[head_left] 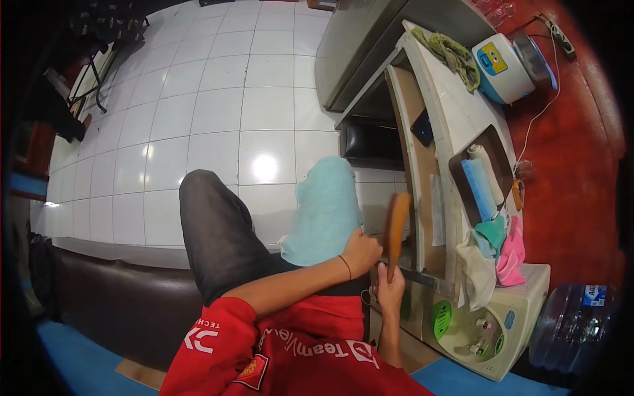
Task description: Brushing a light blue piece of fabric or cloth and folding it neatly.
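My right hand [389, 288] is closed round the lower end of a long orange-brown brush [397, 228]. The brush stands nearly upright, and its darker left side is smeared by motion. Just left of it, my left hand [363, 253] is curled into a fist; whatever its fingers may hold is hidden. A light blue cloth [325, 208] lies draped over my right thigh, with my left hand by its lower right edge. My left forearm crosses my lap.
On the right, a pale shelf unit [456, 119] carries a brown tray [496, 142], a green cloth [452, 54] and a blue-white appliance [505, 69]. A phone [422, 128] lies inside it. Nearer stand a water dispenser [525, 310] beneath hanging cloths [477, 270] and a large bottle [568, 330].
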Tool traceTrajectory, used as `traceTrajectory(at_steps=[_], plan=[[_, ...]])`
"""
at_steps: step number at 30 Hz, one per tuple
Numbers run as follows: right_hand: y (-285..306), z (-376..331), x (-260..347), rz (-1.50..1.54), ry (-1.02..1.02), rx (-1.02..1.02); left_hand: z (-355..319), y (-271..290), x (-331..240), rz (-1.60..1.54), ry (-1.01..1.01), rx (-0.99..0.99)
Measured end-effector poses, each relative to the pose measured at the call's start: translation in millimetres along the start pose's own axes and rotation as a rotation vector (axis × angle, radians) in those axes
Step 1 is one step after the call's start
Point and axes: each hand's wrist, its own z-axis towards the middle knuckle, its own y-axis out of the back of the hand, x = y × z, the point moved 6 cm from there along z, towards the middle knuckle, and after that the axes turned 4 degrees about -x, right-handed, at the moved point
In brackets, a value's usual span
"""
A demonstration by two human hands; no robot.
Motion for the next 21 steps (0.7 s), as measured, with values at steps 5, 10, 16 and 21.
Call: traceTrajectory(at_steps=[5,10,16,21], plan=[[-31,-9,38,0.368,0.118,0.067,-6,88,72,-0.693,0.204,-0.639],[-101,4,70,0.848,-0.107,0.388,-54,181,103,-1.542,0.328,-0.619],[-174,-14,109,1.292,-0.435,0.675,-111,267,86,-1.565,0.181,-0.855],[-191,-11,136,1.513,-0.415,0.880,-146,278,83,-1.475,0.219,-0.941]])
